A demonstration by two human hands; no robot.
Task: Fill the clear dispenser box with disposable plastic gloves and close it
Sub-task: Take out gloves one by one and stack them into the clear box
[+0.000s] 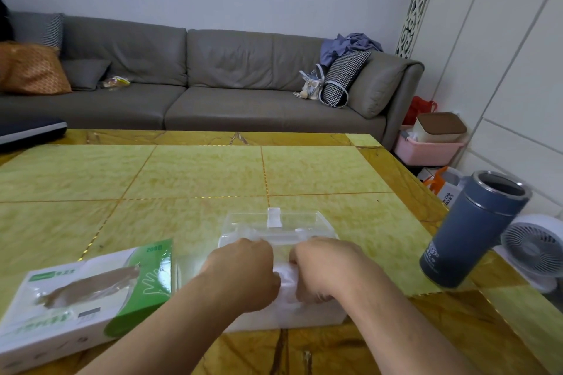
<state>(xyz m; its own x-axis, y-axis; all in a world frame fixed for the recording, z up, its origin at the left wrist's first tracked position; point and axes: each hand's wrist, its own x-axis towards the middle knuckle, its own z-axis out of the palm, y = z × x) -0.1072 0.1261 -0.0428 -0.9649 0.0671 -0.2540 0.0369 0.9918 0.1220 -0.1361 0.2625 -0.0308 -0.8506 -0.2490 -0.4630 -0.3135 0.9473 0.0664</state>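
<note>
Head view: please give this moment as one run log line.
stage: filling | left hand: holds gloves | right hand: holds gloves | box: lid open

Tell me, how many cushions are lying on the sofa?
4: an orange cushion at the far left, a striped one behind it, a grey one beside it, and a houndstooth one at the right end. Clothes there may hide more.

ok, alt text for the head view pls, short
Both hands, left hand and right hand, press a wad of disposable plastic gloves into the open clear dispenser box on a yellow-green tiled table. A green-and-white glove carton lies left, a blue tumbler right.
</note>
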